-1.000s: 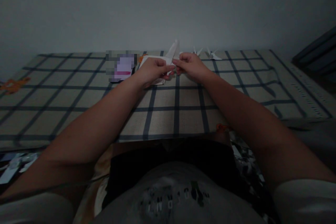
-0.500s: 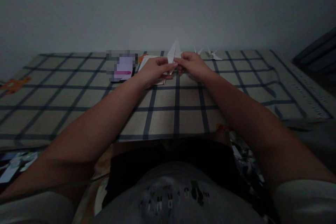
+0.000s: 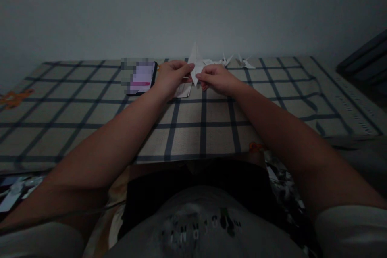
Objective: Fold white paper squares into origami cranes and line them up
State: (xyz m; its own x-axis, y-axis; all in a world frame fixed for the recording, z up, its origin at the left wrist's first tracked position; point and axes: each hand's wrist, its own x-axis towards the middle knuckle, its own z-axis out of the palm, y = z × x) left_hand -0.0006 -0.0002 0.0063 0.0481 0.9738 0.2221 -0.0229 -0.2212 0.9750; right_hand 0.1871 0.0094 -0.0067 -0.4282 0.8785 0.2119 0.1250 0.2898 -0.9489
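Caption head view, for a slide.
Left hand and right hand holding folded paper over a checked cloth.

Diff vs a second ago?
The folded paper shifted left in the picture and turned, now showing a broader face. The left hand moved slightly left; the right hand dropped slightly lower in view. Both still hold the paper. Phone and folded paper figures stayed put.

A folded paper [image 3: 196, 63], leaning and nearly edge-on a second ago, now turns its broad face toward the wearer, point up, as the left hand [image 3: 171, 75] and right hand [image 3: 220, 79], their thumbs close together before, grip it farther apart, the right sitting lower.
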